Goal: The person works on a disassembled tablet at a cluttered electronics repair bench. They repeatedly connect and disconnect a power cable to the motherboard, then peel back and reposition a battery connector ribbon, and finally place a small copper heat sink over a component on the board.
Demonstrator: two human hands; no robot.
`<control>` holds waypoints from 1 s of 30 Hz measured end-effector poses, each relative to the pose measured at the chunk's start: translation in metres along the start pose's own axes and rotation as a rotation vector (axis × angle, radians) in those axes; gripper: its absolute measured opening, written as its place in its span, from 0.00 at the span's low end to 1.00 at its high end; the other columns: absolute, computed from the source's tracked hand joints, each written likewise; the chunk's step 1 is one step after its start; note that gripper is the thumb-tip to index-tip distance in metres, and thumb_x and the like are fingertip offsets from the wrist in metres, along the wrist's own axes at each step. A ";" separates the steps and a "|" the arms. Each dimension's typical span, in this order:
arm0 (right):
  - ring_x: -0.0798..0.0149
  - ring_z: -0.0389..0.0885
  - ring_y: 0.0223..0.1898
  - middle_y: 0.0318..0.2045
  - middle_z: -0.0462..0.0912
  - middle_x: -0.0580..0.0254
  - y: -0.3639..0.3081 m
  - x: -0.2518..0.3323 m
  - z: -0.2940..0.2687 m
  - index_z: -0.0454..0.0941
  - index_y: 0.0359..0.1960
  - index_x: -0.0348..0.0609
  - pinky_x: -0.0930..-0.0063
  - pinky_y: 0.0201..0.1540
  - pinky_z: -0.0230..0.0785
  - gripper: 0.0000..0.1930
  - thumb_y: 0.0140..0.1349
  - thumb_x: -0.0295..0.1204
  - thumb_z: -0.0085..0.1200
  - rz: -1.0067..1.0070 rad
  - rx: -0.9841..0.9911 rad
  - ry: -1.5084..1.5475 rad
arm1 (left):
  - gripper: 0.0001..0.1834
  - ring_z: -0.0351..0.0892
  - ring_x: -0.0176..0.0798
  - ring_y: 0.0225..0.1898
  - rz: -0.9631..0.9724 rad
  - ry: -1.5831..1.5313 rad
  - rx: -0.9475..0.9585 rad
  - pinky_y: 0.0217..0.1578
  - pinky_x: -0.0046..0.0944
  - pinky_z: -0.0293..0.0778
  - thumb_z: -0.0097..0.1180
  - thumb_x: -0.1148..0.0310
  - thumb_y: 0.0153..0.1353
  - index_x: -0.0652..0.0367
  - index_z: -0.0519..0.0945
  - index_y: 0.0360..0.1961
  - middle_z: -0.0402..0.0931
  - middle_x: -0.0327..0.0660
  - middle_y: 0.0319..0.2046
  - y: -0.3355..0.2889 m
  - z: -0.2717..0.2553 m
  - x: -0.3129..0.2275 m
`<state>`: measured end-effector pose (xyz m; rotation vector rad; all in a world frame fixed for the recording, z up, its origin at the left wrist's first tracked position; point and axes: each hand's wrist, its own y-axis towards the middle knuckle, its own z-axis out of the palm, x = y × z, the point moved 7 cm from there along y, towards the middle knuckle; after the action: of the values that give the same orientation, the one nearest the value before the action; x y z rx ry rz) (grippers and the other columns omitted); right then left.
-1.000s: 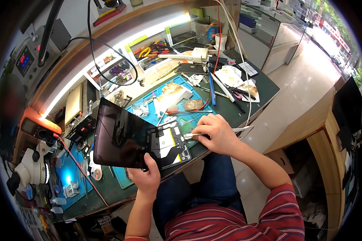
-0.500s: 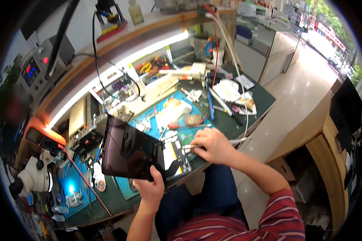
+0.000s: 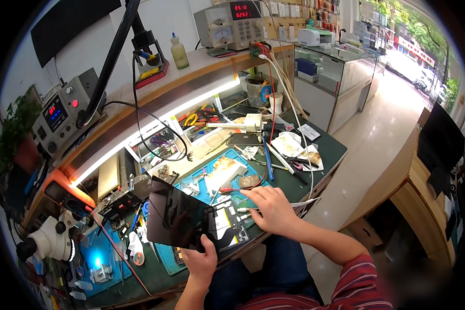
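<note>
In the lower middle of the frame, the left hand [image 3: 200,260] grips the bottom edge of a dark screen [image 3: 173,214], tilted up with the thumb on its front. Just right of it lies an opened tablet body [image 3: 233,227]. The right hand [image 3: 274,210], right of centre, has its forefinger stretched out beside a white cable [image 3: 306,202]; whether it pinches the cable, I cannot tell. A blue mat [image 3: 166,253] lies underneath.

The dark green surface [image 3: 325,155] carries a blue mat [image 3: 165,257] near its front edge and stained papers [image 3: 288,145] toward its right corner
</note>
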<state>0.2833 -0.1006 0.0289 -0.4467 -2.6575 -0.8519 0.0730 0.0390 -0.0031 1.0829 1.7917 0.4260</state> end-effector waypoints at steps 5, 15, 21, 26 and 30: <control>0.52 0.84 0.50 0.49 0.86 0.58 -0.005 0.020 -0.007 0.82 0.62 0.44 0.56 0.54 0.71 0.24 0.62 0.24 0.64 -0.075 -0.157 0.125 | 0.23 0.85 0.62 0.52 0.031 0.016 -0.088 0.55 0.52 0.79 0.62 0.76 0.70 0.74 0.75 0.63 0.83 0.59 0.53 0.001 -0.004 -0.012; 0.58 0.85 0.41 0.41 0.88 0.64 -0.020 0.032 0.014 0.85 0.54 0.45 0.61 0.48 0.71 0.20 0.59 0.19 0.64 -0.151 -0.427 0.170 | 0.24 0.83 0.66 0.50 0.059 0.043 -0.085 0.54 0.54 0.78 0.62 0.76 0.67 0.75 0.75 0.63 0.81 0.61 0.53 0.001 -0.003 -0.011; 0.61 0.85 0.40 0.41 0.87 0.67 -0.035 0.038 0.018 0.86 0.55 0.45 0.64 0.49 0.73 0.22 0.56 0.22 0.63 -0.235 -0.531 0.055 | 0.24 0.84 0.67 0.49 0.046 0.061 -0.111 0.52 0.55 0.79 0.63 0.77 0.66 0.75 0.76 0.61 0.82 0.62 0.51 0.000 -0.004 -0.013; 0.59 0.83 0.33 0.37 0.86 0.66 -0.057 0.030 0.023 0.87 0.50 0.45 0.64 0.43 0.70 0.19 0.56 0.19 0.62 -0.237 -0.628 0.163 | 0.22 0.84 0.66 0.49 0.028 0.036 -0.105 0.52 0.54 0.79 0.63 0.76 0.67 0.75 0.77 0.60 0.83 0.61 0.49 0.003 -0.004 -0.016; 0.59 0.80 0.31 0.36 0.85 0.67 -0.110 0.043 0.030 0.87 0.50 0.46 0.63 0.38 0.70 0.20 0.54 0.19 0.63 -0.360 -0.546 0.253 | 0.21 0.84 0.64 0.51 0.032 0.056 -0.058 0.54 0.54 0.77 0.61 0.76 0.70 0.76 0.76 0.60 0.82 0.61 0.52 -0.001 -0.004 -0.014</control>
<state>0.1962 -0.1593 -0.0329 0.0335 -2.2770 -1.6350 0.0711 0.0278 0.0060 1.0697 1.8018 0.5298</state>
